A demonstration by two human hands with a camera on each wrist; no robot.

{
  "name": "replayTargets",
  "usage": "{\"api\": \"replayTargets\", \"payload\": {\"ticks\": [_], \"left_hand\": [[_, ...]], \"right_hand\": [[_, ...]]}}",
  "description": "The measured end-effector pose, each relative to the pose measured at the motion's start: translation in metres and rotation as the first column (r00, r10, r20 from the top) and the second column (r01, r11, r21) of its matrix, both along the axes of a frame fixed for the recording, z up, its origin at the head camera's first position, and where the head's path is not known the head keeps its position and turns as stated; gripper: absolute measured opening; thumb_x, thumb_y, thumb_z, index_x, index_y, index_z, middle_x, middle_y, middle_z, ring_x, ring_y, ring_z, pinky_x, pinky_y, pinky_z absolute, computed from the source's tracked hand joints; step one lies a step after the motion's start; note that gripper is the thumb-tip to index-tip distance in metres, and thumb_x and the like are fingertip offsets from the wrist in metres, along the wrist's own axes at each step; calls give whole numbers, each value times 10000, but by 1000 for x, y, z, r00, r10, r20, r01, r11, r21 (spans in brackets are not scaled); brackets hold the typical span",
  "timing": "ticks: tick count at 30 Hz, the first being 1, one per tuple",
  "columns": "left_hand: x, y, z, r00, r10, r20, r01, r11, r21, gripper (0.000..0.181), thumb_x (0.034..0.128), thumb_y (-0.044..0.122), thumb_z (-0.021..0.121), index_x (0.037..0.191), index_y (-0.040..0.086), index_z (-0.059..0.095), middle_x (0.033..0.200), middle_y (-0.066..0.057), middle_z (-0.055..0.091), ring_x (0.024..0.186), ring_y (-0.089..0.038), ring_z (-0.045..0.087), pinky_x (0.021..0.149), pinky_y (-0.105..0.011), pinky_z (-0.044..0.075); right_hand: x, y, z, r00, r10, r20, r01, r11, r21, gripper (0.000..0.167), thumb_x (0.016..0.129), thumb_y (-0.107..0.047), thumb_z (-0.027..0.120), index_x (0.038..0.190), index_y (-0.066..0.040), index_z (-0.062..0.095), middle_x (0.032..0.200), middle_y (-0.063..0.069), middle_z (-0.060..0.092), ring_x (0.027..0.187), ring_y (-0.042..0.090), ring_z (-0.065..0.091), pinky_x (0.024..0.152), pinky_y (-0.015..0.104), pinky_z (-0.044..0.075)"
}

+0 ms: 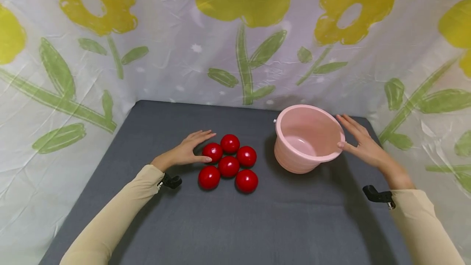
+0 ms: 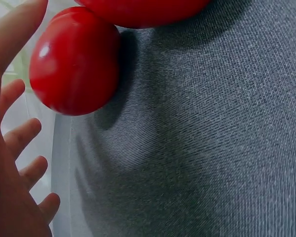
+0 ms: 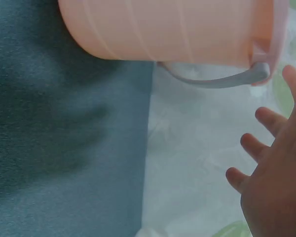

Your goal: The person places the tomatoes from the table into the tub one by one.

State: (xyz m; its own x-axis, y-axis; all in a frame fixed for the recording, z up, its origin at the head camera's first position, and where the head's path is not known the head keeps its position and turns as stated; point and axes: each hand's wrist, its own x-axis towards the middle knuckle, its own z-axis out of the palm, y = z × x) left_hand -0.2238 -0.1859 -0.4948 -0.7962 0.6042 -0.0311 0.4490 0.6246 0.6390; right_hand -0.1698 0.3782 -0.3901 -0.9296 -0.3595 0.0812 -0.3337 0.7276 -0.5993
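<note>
Several shiny red balls [image 1: 228, 167] lie grouped on the dark grey table. My left hand [image 1: 187, 150] is at the group's left side, thumb and fingers spread around the back-left ball [image 1: 212, 152]; whether it touches is unclear. In the left wrist view the fingers of my left hand [image 2: 19, 158] are apart beside a red ball [image 2: 74, 61]. A pink bucket [image 1: 299, 167] stands upright to the right, its visible inside empty. My right hand [image 1: 366, 146] is at its right rim, fingers spread; in the right wrist view my right hand [image 3: 276, 168] is beside the bucket [image 3: 167, 29] and its grey handle [image 3: 217, 81].
The dark grey table [image 1: 235, 228] has a white curtain [image 1: 165, 52] with yellow flowers and green leaves behind it and at both sides. Black straps with small devices are on both wrists, over beige sleeves [image 1: 117, 212].
</note>
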Motion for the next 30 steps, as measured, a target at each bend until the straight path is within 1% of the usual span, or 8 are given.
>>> {"api": "replayTargets", "payload": {"ticks": [3,7,17,20,24,26,30], "left_hand": [[0,1,-3,1000,7,4,-7,1000,-7,872,841,472,750,1560,233,318,1657,-79,230,1530,-408,121,1154,-730,175],[0,2,-6,1000,8,15,-8,1000,-20,872,832,479,756,1553,229,334,1651,-80,246,1527,-399,135,1158,-721,186],[3,4,-13,1000,7,25,-6,1000,-27,841,838,485,749,1542,242,359,1651,-69,249,1523,-372,153,1152,-709,224],[3,3,-13,1000,11,26,-10,1000,-19,815,848,469,748,1535,240,375,1649,-72,256,1524,-374,156,1150,-712,223],[2,4,-15,1000,10,11,-10,1000,1,781,857,453,745,1522,227,402,1637,-88,284,1515,-387,182,1144,-716,230],[2,4,-16,1000,12,5,-12,1000,14,771,853,447,751,1512,224,420,1628,-96,304,1506,-391,202,1140,-714,240],[1,4,-18,1000,20,12,-20,999,44,754,834,431,774,1490,241,455,1612,-87,338,1496,-378,228,1143,-698,254]], "right_hand": [[2,0,-4,1000,-3,22,4,1000,-7,836,939,-218,655,1602,-250,147,1682,135,25,1482,560,2,1018,838,84],[4,1,-8,999,-10,41,10,1000,-4,857,932,-217,667,1604,-246,135,1678,160,21,1473,576,7,1026,837,78],[6,0,-11,994,-40,104,42,999,-10,893,942,-220,662,1607,-271,69,1682,149,-19,1491,549,-23,1012,843,109],[6,0,-12,993,-47,111,48,999,-7,901,940,-212,663,1607,-269,61,1681,155,-19,1491,549,-20,1008,844,118],[6,1,-14,993,-45,109,47,999,-16,900,942,-204,657,1608,-246,54,1679,165,-18,1485,557,-17,1015,847,95],[6,0,-13,993,-43,109,46,999,-22,899,941,-202,657,1608,-244,56,1679,166,-14,1483,560,-14,1019,847,86],[5,0,-12,993,-42,109,45,999,-27,902,937,-194,662,1608,-241,61,1677,171,2,1487,552,-7,1014,844,114]]}}
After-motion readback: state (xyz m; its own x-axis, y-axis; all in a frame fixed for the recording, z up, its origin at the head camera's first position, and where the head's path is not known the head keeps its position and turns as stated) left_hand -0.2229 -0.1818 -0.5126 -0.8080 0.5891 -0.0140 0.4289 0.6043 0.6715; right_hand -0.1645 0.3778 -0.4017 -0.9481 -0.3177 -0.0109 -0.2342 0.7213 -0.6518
